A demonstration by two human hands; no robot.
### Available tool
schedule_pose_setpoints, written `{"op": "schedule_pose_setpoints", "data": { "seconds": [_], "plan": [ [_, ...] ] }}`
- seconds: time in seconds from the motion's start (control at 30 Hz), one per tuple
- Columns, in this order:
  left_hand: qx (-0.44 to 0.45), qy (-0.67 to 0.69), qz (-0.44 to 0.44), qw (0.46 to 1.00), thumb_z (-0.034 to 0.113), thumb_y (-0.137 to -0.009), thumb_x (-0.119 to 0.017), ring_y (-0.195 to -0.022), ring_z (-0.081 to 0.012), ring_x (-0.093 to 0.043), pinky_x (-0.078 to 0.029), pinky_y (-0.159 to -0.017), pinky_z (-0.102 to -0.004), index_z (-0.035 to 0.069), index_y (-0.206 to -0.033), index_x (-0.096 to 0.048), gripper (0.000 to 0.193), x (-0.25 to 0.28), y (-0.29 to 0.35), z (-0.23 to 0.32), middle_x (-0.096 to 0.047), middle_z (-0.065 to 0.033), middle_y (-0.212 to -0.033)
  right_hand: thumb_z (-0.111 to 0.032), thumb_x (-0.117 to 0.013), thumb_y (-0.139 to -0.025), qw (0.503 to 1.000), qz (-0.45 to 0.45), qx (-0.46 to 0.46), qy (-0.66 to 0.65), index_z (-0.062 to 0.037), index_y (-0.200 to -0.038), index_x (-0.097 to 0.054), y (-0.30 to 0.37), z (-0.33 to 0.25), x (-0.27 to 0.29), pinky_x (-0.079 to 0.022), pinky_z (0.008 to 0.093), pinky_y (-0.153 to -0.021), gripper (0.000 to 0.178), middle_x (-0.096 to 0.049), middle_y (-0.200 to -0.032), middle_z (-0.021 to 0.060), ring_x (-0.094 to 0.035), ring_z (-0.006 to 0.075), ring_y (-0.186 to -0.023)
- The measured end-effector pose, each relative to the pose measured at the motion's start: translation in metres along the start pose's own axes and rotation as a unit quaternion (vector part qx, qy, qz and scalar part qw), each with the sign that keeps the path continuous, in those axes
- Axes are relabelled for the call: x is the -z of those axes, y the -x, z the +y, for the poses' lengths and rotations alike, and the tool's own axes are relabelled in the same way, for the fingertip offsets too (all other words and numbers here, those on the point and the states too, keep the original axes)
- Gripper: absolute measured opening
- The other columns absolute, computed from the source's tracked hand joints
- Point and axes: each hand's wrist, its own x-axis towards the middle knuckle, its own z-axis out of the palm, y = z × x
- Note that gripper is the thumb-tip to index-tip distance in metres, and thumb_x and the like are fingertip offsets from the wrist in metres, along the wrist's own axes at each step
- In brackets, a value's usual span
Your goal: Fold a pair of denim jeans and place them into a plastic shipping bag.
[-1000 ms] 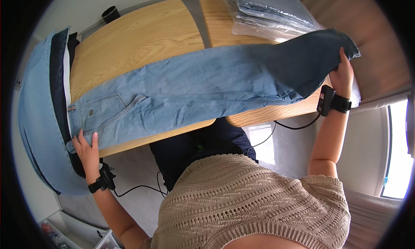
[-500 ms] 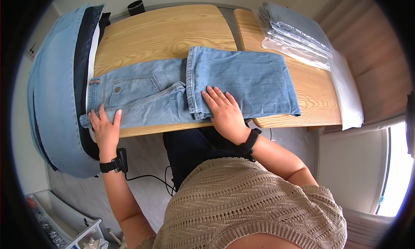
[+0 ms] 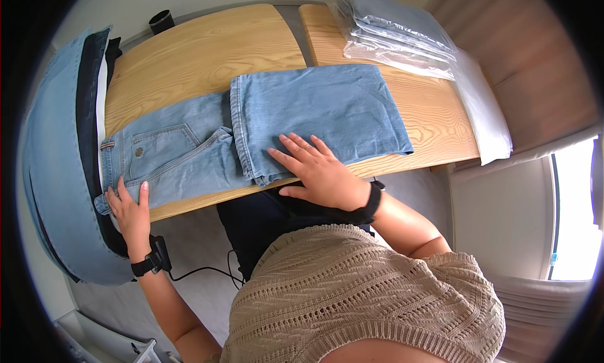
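Observation:
A pair of light blue jeans (image 3: 173, 164) lies along the front of the wooden table, its waistband at the left. The legs are folded back over it, so the folded leg part (image 3: 314, 105) covers the right portion with its hem across the middle. My left hand (image 3: 131, 212) rests on the waistband corner at the near edge, fingers spread, its thumb on the denim. My right hand (image 3: 324, 174) lies over the near edge of the folded legs, flat with fingers apart. Its fingertips touch the cloth, while the thumb points left beyond the table edge.
A pile of jeans (image 3: 56, 168) in light and dark denim hangs over the table's left end. Folded jeans in clear plastic bags (image 3: 402, 35) are stacked at the far right, beside a white plastic sheet (image 3: 481, 105). A dark cup (image 3: 162, 22) stands beyond the table (image 3: 207, 45).
The whole view has turned and shifted, moving the table left in the picture. My right hand has slid a little rightward along the folded legs; its thumb now sticks out. My left hand stays at the waistband.

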Motion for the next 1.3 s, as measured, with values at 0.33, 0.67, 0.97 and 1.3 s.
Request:
{"op": "schedule_pose_setpoints", "data": {
  "seconds": [0.33,0.67,0.97,1.3],
  "plan": [
    [-0.020,0.002,0.023,1.000,0.050,-0.087,-0.050,-0.132,-0.0414,-0.020,-0.022,-0.107,-0.0463,0.006,-0.134,-0.036,0.066,-0.001,-0.003,0.000,-0.025,-0.0291,-0.139,-0.044,-0.044,-0.092,0.958,0.018,-0.288,0.005,-0.0201,-0.137,-0.038,0.106,0.135,0.043,-0.017,0.0512,-0.108,0.051,-0.031,-0.144,0.0120,-0.024,0.0300,-0.135],
    [-0.006,0.005,0.011,1.000,0.049,-0.087,-0.051,-0.132,-0.0421,-0.019,-0.021,-0.108,-0.0468,0.004,-0.134,-0.035,0.067,0.000,0.001,-0.007,-0.024,-0.0300,-0.139,-0.027,-0.055,-0.089,0.974,0.105,-0.194,0.045,-0.0094,-0.132,-0.042,0.035,0.062,0.058,-0.020,0.0506,-0.107,0.049,-0.036,-0.141,0.0138,-0.029,0.0299,-0.133],
    [-0.039,0.210,0.120,0.970,0.025,-0.099,-0.030,-0.128,-0.0367,-0.032,-0.024,-0.106,-0.0400,0.001,-0.134,-0.038,0.043,-0.013,-0.004,-0.019,-0.037,-0.0239,-0.137,-0.026,-0.061,-0.082,0.997,0.056,0.020,-0.039,-0.0131,-0.126,-0.048,-0.040,-0.033,-0.031,-0.028,0.0537,-0.102,0.048,-0.039,-0.139,0.0071,-0.033,0.0281,-0.130],
    [0.172,0.216,0.257,0.926,0.025,-0.079,-0.068,-0.109,-0.0265,-0.051,-0.038,-0.095,-0.0334,-0.008,-0.130,-0.038,0.068,-0.017,-0.012,-0.047,-0.051,-0.0204,-0.120,-0.030,-0.064,-0.078,0.998,0.052,0.022,0.007,-0.0161,-0.125,-0.050,-0.041,-0.036,-0.035,-0.028,0.0538,-0.102,0.051,-0.039,-0.139,0.0035,-0.031,0.0258,-0.131]
  ]
}}
